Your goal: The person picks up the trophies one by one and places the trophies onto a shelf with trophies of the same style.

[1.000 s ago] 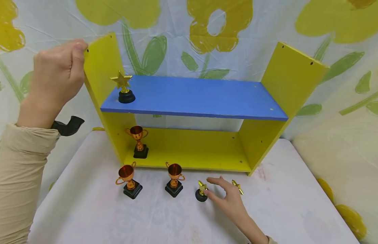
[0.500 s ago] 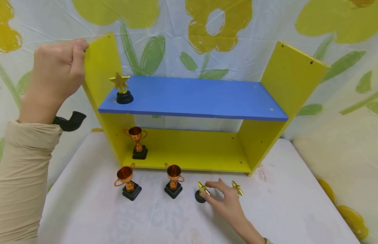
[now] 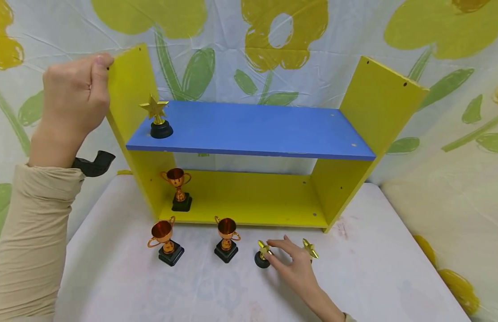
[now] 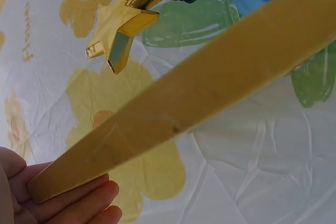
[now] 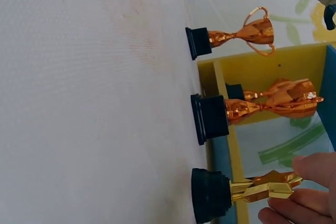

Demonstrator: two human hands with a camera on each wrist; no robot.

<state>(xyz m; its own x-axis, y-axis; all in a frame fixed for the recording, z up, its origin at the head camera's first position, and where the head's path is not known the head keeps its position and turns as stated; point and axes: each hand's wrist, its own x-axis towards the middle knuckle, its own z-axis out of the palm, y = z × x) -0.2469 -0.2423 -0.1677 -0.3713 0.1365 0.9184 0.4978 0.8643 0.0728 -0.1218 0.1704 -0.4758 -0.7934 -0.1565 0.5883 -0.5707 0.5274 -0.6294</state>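
My left hand (image 3: pixel 76 96) grips the top of the left yellow side panel (image 3: pixel 130 91) of a shelf unit, and in the left wrist view its fingers (image 4: pixel 79 198) wrap the panel's end. On the white table, my right hand (image 3: pixel 298 270) pinches the gold star of a small star trophy (image 3: pixel 263 260) between thumb and fingers. The trophy's round black base (image 5: pixel 210 195) stands upright on the tabletop. Partly behind the right hand is another gold star trophy (image 3: pixel 310 248). Two bronze cup trophies (image 3: pixel 226 251) (image 3: pixel 171 254) with square black bases stand to its left.
The blue upper board (image 3: pixel 249 129) carries a gold star trophy (image 3: pixel 161 129) at its left end. A bronze cup trophy (image 3: pixel 182 202) stands on the yellow lower board (image 3: pixel 249 197), at the left. A flower-printed cloth (image 3: pixel 217 27) hangs behind the unit.
My right thumb and fingers have closed in on the star of the trophy. The head view has shifted slightly. My left hand stays on the panel.
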